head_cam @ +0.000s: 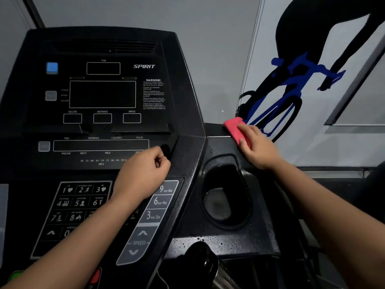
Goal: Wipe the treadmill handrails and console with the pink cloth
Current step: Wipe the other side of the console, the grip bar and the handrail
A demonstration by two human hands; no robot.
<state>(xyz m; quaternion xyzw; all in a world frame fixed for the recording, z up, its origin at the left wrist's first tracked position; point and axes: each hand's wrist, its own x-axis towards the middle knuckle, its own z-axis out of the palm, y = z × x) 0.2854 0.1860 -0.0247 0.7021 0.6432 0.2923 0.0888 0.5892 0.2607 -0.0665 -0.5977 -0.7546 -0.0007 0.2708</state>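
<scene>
SPIRIT console point(143, 66); hand point(257, 146) presses pink cloth point(236, 128)

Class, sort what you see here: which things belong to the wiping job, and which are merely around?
Belongs to the job:
pink cloth, pressed under the right hand
console
left hand, fingers curled, resting on the console

Merely around:
cup holder
cyclist graphic on the wall

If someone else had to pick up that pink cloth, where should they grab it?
Probably the far end of the cloth, coming from above. It lies flat on the console's right wing, and the right hand presses flat on its near half, so only the far edge shows free.
</scene>
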